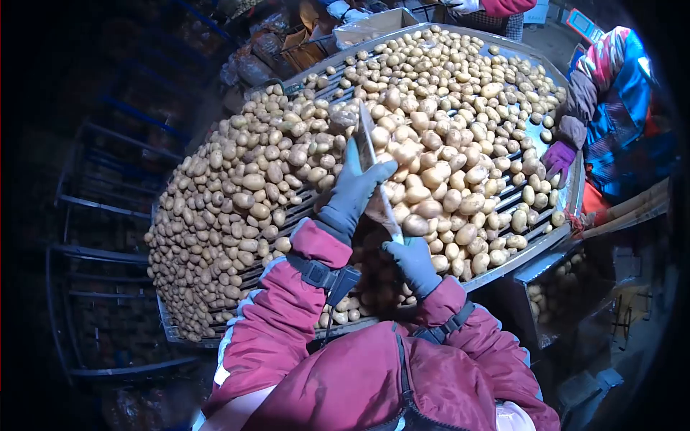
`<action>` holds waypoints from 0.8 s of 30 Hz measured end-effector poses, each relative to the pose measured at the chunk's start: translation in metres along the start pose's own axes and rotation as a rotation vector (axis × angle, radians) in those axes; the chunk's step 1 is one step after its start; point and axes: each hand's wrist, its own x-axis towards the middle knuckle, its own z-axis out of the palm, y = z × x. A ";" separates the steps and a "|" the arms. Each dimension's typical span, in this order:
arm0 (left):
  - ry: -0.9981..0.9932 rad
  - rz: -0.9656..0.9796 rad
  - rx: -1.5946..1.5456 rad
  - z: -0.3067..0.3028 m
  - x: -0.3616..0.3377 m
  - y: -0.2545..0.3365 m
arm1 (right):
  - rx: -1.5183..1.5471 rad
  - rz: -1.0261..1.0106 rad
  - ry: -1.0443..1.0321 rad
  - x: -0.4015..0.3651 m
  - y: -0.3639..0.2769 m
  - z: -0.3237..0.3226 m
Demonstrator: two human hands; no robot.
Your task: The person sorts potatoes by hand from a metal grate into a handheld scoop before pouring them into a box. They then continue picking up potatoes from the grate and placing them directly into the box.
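Note:
A thin flat board stands on edge among the potatoes, seen nearly edge-on. My left hand, in a grey glove, grips its upper left side with the thumb over the edge. At the near end of the board, my right hand, also gloved in grey, is closed around the edge. Potatoes are heaped against the board's right side, and more potatoes spread out on its left. They all lie on a slatted metal table. The fingers behind the board are partly hidden.
Across the table at right, another person in a blue jacket has a purple-gloved hand by the rim. One more person's red sleeve shows at the top. A cardboard box stands behind; metal racks line the left.

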 end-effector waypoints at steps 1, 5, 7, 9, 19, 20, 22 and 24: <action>0.001 -0.013 0.020 0.003 0.002 -0.002 | 0.032 -0.043 0.014 0.000 -0.014 -0.004; -0.003 -0.035 0.010 -0.008 -0.016 0.011 | 0.119 0.037 -0.034 -0.011 -0.072 -0.004; 0.051 0.035 -0.109 -0.025 -0.029 0.004 | 0.048 0.070 -0.064 -0.012 -0.067 0.009; 0.142 0.122 -0.234 -0.057 -0.049 -0.003 | -0.171 0.056 -0.146 -0.005 -0.033 0.036; 0.874 -0.022 -0.226 -0.293 -0.309 -0.095 | -0.343 0.440 -0.896 -0.072 -0.019 0.290; 0.937 -0.062 -0.306 -0.306 -0.337 -0.103 | -0.452 0.227 -0.991 -0.077 0.014 0.310; 1.126 -0.220 -0.111 -0.328 -0.390 -0.097 | -0.594 0.251 -1.207 -0.089 0.077 0.355; 0.994 -0.217 0.054 -0.360 -0.419 -0.098 | -0.612 0.259 -1.375 -0.105 0.077 0.399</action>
